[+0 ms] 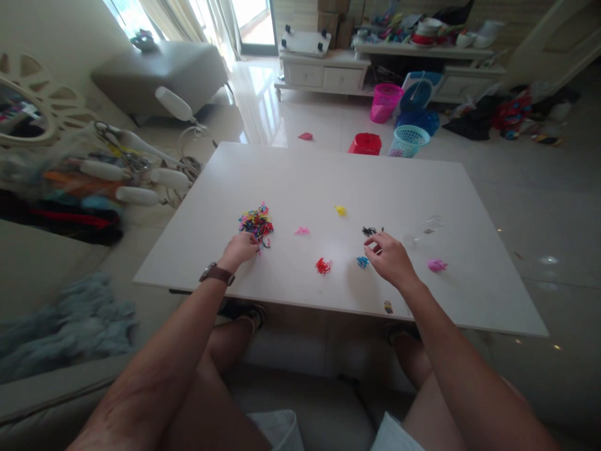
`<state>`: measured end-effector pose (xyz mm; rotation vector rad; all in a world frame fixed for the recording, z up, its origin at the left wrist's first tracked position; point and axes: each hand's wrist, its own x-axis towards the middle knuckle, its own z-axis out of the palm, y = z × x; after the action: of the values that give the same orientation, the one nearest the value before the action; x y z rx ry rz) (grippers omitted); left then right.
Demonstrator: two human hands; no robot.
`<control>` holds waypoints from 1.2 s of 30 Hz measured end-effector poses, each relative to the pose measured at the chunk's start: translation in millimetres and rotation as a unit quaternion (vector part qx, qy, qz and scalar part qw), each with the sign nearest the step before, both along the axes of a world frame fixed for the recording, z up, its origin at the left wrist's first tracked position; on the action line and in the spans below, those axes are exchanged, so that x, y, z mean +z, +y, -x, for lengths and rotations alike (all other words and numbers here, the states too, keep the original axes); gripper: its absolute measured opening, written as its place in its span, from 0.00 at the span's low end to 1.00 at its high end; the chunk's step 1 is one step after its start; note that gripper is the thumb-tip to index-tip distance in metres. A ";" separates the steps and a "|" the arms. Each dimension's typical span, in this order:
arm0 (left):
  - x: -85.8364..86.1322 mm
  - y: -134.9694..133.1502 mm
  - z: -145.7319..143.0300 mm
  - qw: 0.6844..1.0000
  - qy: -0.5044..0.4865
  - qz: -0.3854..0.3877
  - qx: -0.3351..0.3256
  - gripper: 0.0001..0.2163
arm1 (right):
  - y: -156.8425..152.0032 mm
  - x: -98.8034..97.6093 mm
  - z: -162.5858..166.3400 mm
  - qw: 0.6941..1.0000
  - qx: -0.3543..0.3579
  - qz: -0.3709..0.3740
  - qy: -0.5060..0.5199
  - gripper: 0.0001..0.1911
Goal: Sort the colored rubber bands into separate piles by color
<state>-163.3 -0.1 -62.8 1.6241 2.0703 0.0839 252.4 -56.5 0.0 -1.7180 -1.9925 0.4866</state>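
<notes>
A mixed heap of small coloured bands point(256, 223) lies on the white table point(328, 181). My left hand point(239, 249), with a brown watch on the wrist, rests at the heap's near edge, fingers curled into it. My right hand point(390, 257) hovers over the table with fingertips pinched, just below a small black pile point(370, 231) and beside a blue pile point(362, 262). Other small sorted piles lie apart: red point(323, 266), pink point(302, 231), yellow point(340, 210) and magenta point(436, 265).
A clear plastic bag point(429, 227) lies right of the black pile. A tiny item point(388, 307) sits near the table's front edge. Baskets point(407, 140) and a red box point(365, 144) stand on the floor beyond. Clutter with white handles point(136, 175) is at left.
</notes>
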 end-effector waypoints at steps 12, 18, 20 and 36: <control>41.6 -3.3 -14.9 0.955 -0.273 -0.049 0.103 0.11 | -0.3 -0.9 3.6 1.000 0.021 0.002 -0.006 0.06; 49.4 -8.1 -48.5 0.824 -0.553 0.058 0.106 0.15 | -2.3 0.9 17.0 0.998 0.054 0.011 0.014 0.05; 52.7 -14.1 -67.7 0.781 -0.612 0.068 0.101 0.13 | -5.2 3.3 27.1 0.995 0.069 0.020 0.065 0.05; 58.2 -45.1 -139.8 0.672 -0.719 0.167 0.058 0.07 | -19.4 4.0 74.2 0.920 0.077 0.078 0.376 0.13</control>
<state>-23.5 -45.2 -4.7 0.6263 0.7902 0.7205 178.2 -75.9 4.0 -1.1785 -1.5380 1.1821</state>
